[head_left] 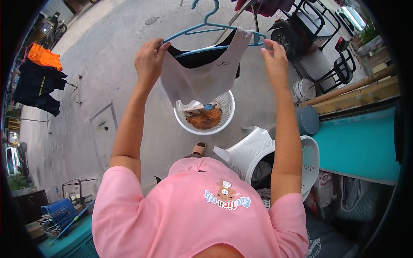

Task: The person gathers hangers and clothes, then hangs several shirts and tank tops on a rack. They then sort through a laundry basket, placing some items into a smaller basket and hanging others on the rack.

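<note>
A blue hanger (pixel 206 26) is held up in front of me, with a white sleeveless top (pixel 198 79) with black inside its neckline hanging from it. My left hand (pixel 149 58) pinches the hanger's left end together with the top's shoulder. At the other end, my right hand (pixel 274 56) has its thumb and fingers apart beside the hanger's tip; whether they touch it is hard to tell. Below the top stands a white round basket (pixel 232 112) holding brown cloth (pixel 205 119) and some light cloth.
A white plastic chair (pixel 249 150) and another white basket (pixel 310 161) are at my lower right, near a grey bucket (pixel 307 119) and a teal surface (pixel 357 144). Dark clothes (pixel 38 86) hang at the far left. A three-wheeled vehicle (pixel 301 32) stands at upper right.
</note>
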Tool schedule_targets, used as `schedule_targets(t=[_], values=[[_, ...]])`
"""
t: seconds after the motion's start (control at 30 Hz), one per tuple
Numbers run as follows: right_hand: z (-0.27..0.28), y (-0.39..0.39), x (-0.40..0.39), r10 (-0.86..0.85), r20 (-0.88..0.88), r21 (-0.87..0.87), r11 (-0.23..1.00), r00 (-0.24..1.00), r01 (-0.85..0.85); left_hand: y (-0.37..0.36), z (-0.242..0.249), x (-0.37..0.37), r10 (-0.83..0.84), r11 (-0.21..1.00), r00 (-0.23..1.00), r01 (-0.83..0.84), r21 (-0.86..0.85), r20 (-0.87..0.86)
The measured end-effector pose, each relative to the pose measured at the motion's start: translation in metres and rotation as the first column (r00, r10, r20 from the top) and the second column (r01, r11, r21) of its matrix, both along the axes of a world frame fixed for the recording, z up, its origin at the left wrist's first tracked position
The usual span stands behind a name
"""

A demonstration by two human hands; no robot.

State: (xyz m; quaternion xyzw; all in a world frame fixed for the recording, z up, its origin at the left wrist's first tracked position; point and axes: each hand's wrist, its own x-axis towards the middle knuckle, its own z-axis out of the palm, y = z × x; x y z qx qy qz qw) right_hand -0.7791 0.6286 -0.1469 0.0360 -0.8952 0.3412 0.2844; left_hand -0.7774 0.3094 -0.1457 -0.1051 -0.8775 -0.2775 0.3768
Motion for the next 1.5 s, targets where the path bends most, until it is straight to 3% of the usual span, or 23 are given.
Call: schedule_targets(t=[0.1,0.17,0.2,0.27,0.47,0.73,0.8,0.93,1.0,1.03,1.07,1.1,1.17,1.33,1.4,1.43,1.5], values=[[-0.024,0.016,0.014,0.016,0.09,-0.158,0.987,0.996,-0.001,-0.001,-0.013,0.005,0.02,1.0,1.0,-0.02,0.002,0.005],[-0.047,0.031,0.021,0.044,0.253,-0.325,0.945,0.967,0.042,-0.003,-0.025,0.007,0.028,1.0,1.0,-0.028,-0.011,0.007],[-0.054,0.034,0.028,0.042,0.259,-0.324,0.945,0.965,0.045,-0.004,-0.034,0.008,0.038,0.999,0.999,-0.038,0.029,0.008],[-0.065,0.04,0.044,0.043,0.368,-0.467,0.872,0.929,0.144,-0.006,-0.052,0.009,0.045,0.997,0.999,-0.046,0.069,0.016],[-0.091,0.059,0.089,0.077,0.536,-0.589,0.748,0.84,0.307,0.004,-0.095,0.024,0.018,0.986,0.981,-0.05,0.159,0.194],[-0.118,0.069,0.148,0.042,0.639,-0.603,0.648,0.768,0.466,0.015,-0.176,0.026,0.03,0.993,0.941,-0.066,0.096,0.337],[-0.121,0.072,0.163,0.031,0.662,-0.603,0.616,0.749,0.508,0.016,-0.202,0.024,0.029,0.997,0.849,-0.062,0.046,0.528],[-0.117,0.071,0.197,-0.047,0.674,-0.593,0.559,0.737,0.579,0.014,-0.273,0.019,0.038,0.999,0.84,-0.028,-0.027,0.542],[-0.119,0.074,0.218,-0.081,0.657,-0.616,0.515,0.749,0.596,0.006,-0.318,0.018,0.408,0.913,0.63,-0.301,-0.276,0.661],[-0.119,0.076,0.229,-0.103,0.636,-0.642,0.48,0.765,0.598,0.003,-0.328,0.018,0.394,0.919,0.634,-0.284,-0.274,0.665],[-0.116,0.075,0.239,-0.162,0.613,-0.652,0.449,0.773,0.611,-0.001,-0.336,0.02,0.401,0.908,0.508,-0.331,-0.257,0.762],[-0.115,0.076,0.251,-0.181,0.613,-0.65,0.437,0.769,0.621,-0.003,-0.336,0.023,0.392,0.892,0.371,-0.375,-0.25,0.842],[-0.117,0.085,0.278,-0.346,0.564,-0.633,0.403,0.75,0.662,-0.002,-0.334,0.03,0.341,0.91,0.349,-0.355,-0.213,0.873],[-0.123,0.113,0.366,-0.499,0.534,-0.669,0.245,0.683,0.702,0.014,-0.345,0.066,0.246,0.948,0.26,-0.264,-0.176,0.934],[-0.121,0.119,0.401,-0.6,0.529,-0.645,0.174,0.6,0.744,0.024,-0.363,0.071,0.06,0.986,0.409,-0.168,0.01,0.911],[-0.122,0.121,0.419,-0.632,0.524,-0.645,0.143,0.571,0.751,0.049,-0.36,0.072,0.027,0.993,0.41,-0.114,0.023,0.912],[-0.122,0.124,0.45,-0.68,0.506,-0.653,0.1,0.531,0.751,0.086,-0.338,0.075,-0.334,0.926,0.581,0.053,0.375,0.742]])
